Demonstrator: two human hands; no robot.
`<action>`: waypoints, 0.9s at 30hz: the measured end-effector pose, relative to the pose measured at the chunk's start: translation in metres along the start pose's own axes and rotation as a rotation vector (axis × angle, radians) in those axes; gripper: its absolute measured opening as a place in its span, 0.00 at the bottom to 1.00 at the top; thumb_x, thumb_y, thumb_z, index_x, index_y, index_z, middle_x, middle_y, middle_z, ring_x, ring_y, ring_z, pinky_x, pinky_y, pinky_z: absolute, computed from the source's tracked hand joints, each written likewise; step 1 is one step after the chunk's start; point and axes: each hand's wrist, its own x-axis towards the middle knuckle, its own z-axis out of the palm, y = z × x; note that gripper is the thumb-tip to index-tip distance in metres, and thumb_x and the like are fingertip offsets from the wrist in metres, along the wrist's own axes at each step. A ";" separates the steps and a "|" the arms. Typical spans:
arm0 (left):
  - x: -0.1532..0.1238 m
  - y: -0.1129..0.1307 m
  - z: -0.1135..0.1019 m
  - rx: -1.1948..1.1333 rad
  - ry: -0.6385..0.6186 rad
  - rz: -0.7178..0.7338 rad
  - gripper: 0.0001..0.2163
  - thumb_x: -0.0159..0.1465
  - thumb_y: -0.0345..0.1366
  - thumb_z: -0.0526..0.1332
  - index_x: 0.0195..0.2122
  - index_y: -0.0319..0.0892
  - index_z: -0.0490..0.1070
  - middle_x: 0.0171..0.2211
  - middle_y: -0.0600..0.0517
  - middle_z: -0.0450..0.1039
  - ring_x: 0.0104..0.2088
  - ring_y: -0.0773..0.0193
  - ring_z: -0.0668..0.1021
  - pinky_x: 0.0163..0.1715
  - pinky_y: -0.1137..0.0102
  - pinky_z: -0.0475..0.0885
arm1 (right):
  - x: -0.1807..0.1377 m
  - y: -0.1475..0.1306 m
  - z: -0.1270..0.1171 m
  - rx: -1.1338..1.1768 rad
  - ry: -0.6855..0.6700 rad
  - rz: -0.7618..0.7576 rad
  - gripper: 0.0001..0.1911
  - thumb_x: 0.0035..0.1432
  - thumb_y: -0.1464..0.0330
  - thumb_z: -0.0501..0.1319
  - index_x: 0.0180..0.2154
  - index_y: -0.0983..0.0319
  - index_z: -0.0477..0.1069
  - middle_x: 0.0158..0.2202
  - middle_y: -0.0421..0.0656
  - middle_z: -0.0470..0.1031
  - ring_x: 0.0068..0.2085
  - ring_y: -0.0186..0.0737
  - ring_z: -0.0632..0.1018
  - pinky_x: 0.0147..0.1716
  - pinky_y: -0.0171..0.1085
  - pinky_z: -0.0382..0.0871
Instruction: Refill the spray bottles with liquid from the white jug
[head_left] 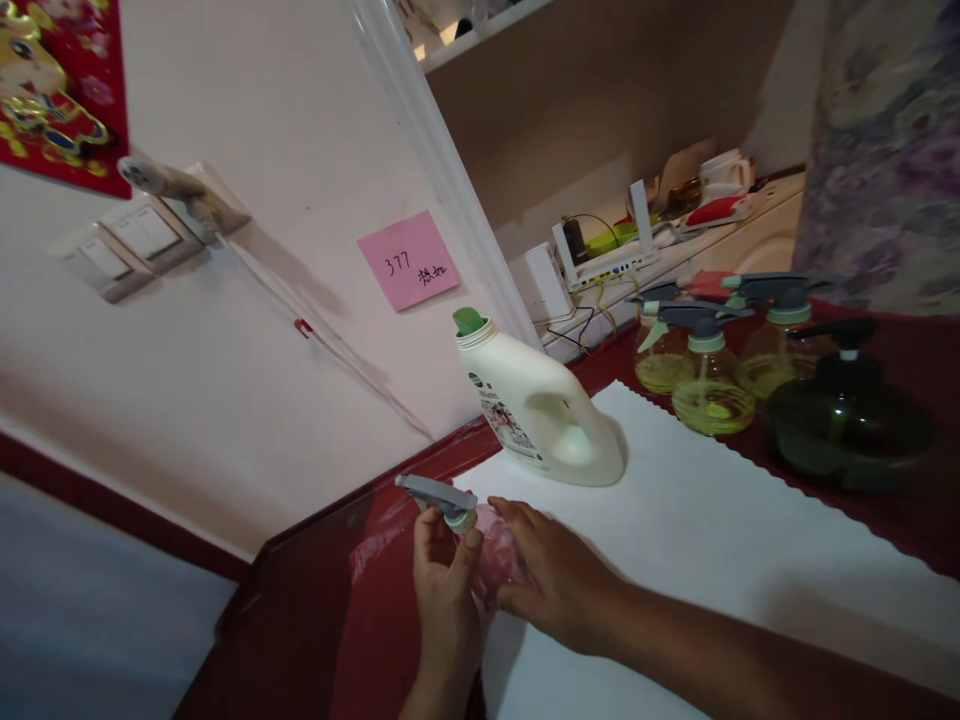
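Between my hands is a small spray bottle with a clear, pinkish body, tilted over toward the left. The fingers of my left hand close around its neck, just below the grey trigger head. My right hand wraps the round body from the right side. Just behind them stands a large cream detergent jug, its mouth uncapped apart from a green spout inside. White paper lies under the jug and partly beneath my right forearm.
Several spray bottles with yellowish liquid and a dark pump bottle stand at the right on the red tabletop. Behind are a white router and cables on a ledge. A pink note and switches are on the left wall.
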 end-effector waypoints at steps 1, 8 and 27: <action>0.000 0.001 0.001 0.011 0.009 0.000 0.26 0.47 0.46 0.79 0.43 0.45 0.72 0.39 0.52 0.77 0.40 0.60 0.81 0.38 0.70 0.75 | 0.000 0.000 0.000 0.000 0.000 0.002 0.48 0.52 0.66 0.68 0.71 0.68 0.53 0.67 0.55 0.62 0.65 0.56 0.65 0.66 0.51 0.59; -0.002 0.003 0.001 0.061 -0.012 -0.009 0.25 0.50 0.52 0.75 0.44 0.44 0.75 0.39 0.51 0.78 0.40 0.60 0.80 0.40 0.70 0.73 | 0.001 0.001 0.002 -0.004 0.012 0.004 0.49 0.53 0.64 0.70 0.70 0.68 0.53 0.67 0.55 0.61 0.64 0.56 0.66 0.65 0.51 0.60; -0.004 -0.005 -0.004 0.101 0.066 0.055 0.29 0.57 0.64 0.64 0.42 0.41 0.81 0.37 0.47 0.81 0.38 0.55 0.80 0.39 0.65 0.75 | 0.001 0.006 0.009 0.010 0.036 0.003 0.50 0.51 0.63 0.71 0.70 0.68 0.53 0.67 0.56 0.62 0.64 0.59 0.66 0.65 0.54 0.60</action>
